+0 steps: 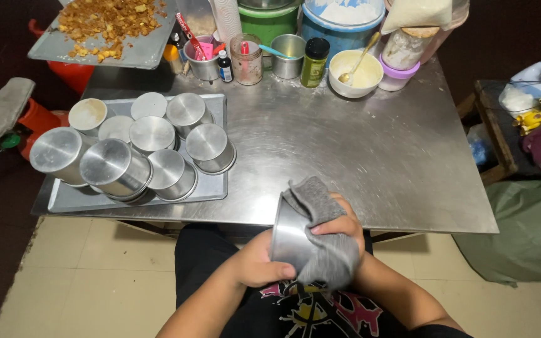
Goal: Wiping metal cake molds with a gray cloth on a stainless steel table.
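- Your left hand (pixel 259 266) wraps its fingers around the round shiny metal cup (pixel 289 236), held off the near edge of the steel tabletop (pixel 345 156); it could slip and fall to the floor.
- Your right hand (pixel 342 228) presses a grey cloth (pixel 324 238) over the cup, fingers curled.
- The tray of upturned metal cups (pixel 139 150) sits left, well apart; a white bowl with spoon (pixel 356 73) stands at the back.

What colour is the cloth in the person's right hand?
Grey; the cloth shows best in the head view, draped over the metal cup.

Upturned metal cups (pixel 151 134) on tray (pixel 214 188); bowl with spoon (pixel 356 74); steel table (pixel 358 156).
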